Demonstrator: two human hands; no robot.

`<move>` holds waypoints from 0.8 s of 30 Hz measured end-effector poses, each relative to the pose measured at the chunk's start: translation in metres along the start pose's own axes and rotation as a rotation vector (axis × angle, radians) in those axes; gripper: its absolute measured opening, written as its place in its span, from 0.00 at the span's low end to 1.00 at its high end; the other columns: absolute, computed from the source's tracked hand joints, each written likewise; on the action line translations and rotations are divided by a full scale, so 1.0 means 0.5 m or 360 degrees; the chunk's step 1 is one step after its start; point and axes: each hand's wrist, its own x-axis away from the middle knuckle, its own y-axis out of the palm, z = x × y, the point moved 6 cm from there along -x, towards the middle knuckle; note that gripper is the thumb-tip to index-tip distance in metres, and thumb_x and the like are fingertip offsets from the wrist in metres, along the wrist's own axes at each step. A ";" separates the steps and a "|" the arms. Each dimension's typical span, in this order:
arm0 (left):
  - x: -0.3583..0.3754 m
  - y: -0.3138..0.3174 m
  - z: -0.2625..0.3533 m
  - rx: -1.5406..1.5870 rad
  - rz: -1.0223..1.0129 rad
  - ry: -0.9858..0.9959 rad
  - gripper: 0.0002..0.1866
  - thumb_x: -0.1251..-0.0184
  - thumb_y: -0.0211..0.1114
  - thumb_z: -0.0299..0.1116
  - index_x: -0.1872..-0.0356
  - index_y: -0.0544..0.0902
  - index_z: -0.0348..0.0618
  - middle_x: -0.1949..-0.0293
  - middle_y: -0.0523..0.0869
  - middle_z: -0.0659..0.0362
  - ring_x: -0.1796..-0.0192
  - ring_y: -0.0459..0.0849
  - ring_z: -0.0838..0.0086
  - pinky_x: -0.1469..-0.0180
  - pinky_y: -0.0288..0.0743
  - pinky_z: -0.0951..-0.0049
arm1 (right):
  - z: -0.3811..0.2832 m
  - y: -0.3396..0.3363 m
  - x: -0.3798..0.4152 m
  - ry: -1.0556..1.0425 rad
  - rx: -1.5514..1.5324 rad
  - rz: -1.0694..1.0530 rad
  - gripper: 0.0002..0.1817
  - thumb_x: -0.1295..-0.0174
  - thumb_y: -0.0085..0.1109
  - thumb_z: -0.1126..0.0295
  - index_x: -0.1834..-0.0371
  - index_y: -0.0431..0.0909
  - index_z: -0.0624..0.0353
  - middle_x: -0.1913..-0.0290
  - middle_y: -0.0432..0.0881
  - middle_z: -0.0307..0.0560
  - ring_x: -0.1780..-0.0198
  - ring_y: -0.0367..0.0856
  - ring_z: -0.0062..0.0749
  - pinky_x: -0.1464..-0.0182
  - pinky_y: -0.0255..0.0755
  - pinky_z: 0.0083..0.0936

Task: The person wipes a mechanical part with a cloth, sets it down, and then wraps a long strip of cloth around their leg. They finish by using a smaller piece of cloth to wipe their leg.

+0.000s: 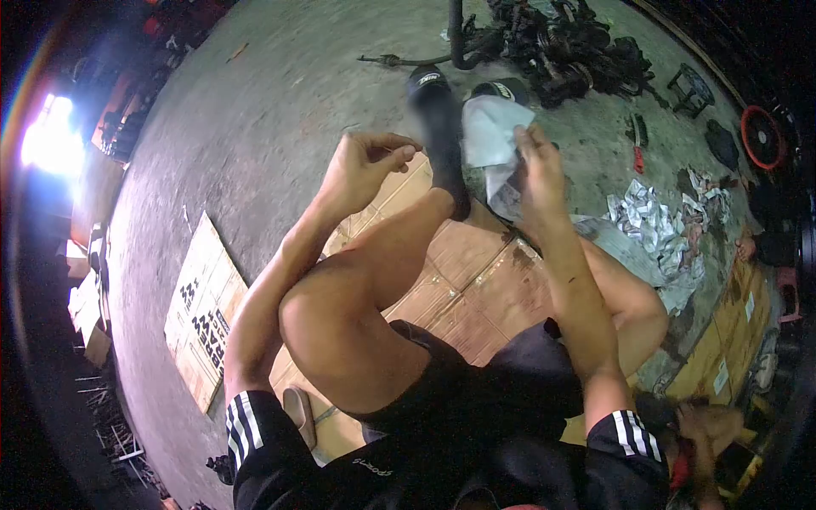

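"How do the fingers stand?"

"The right hand's point(537, 157) thumb and fingertips are pinched on the edge of a white sheet point(489, 132). The left hand point(370, 170) has thumb and forefinger drawn close together; it's blurred there, so I can't tell whether something thin sits between them."

"And which way does the sheet lie from each?"

"It spreads from the right fingertips toward the left hand, its free part on that side. The right hand is plainly the nearer, since it grips it. From the left fingertips it lies off to the right and slightly farther from the body, with the black sock point(444, 140) in the gap."

"Its long axis?"

"Hard to name one; it looks about as broad as tall, and it's soft-edged in this view."

"What lies farther out?"

"Cardboard point(459, 272) beneath the bent legs. Beyond the right forearm, a crumpled pale heap point(650, 217) on the floor, then a red-handled tool point(638, 157). Past the feet, a dark tangled pile point(586, 51)."
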 end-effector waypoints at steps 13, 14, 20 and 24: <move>0.005 0.039 0.050 0.0060 -0.0187 0.0052 0.19 0.28 0.70 0.42 0.56 0.89 0.30 0.67 0.90 0.58 0.64 0.87 0.78 0.58 0.80 0.72 | -0.032 0.078 0.059 -0.0255 0.0419 -0.0004 0.11 0.31 0.67 0.63 0.66 0.82 0.60 0.71 0.80 0.32 0.65 0.74 0.16 0.60 0.69 0.20; 0.006 0.035 0.047 0.0055 -0.0188 0.0054 0.19 0.28 0.70 0.42 0.56 0.89 0.30 0.67 0.90 0.58 0.64 0.87 0.78 0.58 0.80 0.72 | -0.039 0.070 0.060 -0.0239 0.0403 0.0063 0.10 0.30 0.66 0.65 0.66 0.82 0.59 0.70 0.80 0.31 0.65 0.74 0.14 0.60 0.68 0.18; 0.005 0.015 0.021 -0.0224 -0.0108 -0.0052 0.17 0.28 0.69 0.40 0.59 0.89 0.31 0.69 0.90 0.55 0.66 0.86 0.79 0.59 0.79 0.70 | 0.034 0.024 0.038 -0.0007 -0.0078 0.0139 0.05 0.26 0.60 0.70 0.57 0.80 0.61 0.67 0.82 0.40 0.66 0.83 0.23 0.64 0.81 0.24; -0.003 0.019 0.004 -0.0114 -0.0036 -0.0024 0.19 0.26 0.67 0.42 0.57 0.89 0.31 0.68 0.91 0.53 0.65 0.87 0.77 0.58 0.80 0.69 | 0.046 0.040 0.054 0.0001 -0.0187 0.0157 0.05 0.25 0.58 0.71 0.56 0.80 0.61 0.66 0.82 0.41 0.66 0.83 0.24 0.64 0.81 0.23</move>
